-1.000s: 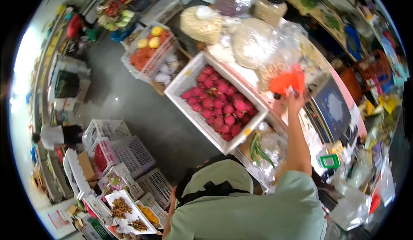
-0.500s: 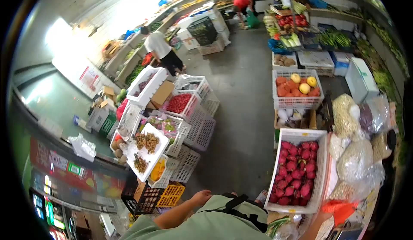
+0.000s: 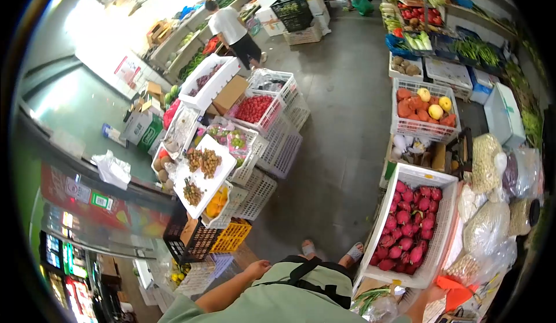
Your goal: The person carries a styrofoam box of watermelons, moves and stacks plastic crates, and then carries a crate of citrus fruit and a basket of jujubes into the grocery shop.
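My left hand [image 3: 258, 269] hangs beside my waist, its fingers loosely bent, with no object visible in it. It is nearest to the stacked crates on the left, where a yellow crate [image 3: 231, 237] stands beside a black crate [image 3: 182, 239]. Down at the lower right, my right hand [image 3: 431, 294] is by the near corner of a white box [image 3: 389, 194] of dragon fruit [image 3: 407, 230]. A red-orange plastic bag [image 3: 456, 292] lies right next to this hand. The fingers are too blurred and partly hidden to make out.
Longans [image 3: 204, 162] lie on a white foam lid [image 3: 222, 175] atop the left crates. Bagged dry goods [image 3: 484, 221] and a crate of orange and yellow produce [image 3: 424, 127] line the right. A person in a white shirt [image 3: 225, 25] stands beyond; another bends farther back. Grey floor [image 3: 333, 143] runs between.
The view has shifted, so the crates appear farther right and my sandalled feet show more fully. My left hand has drawn slightly left and down. My right hand stays near the dragon fruit box.
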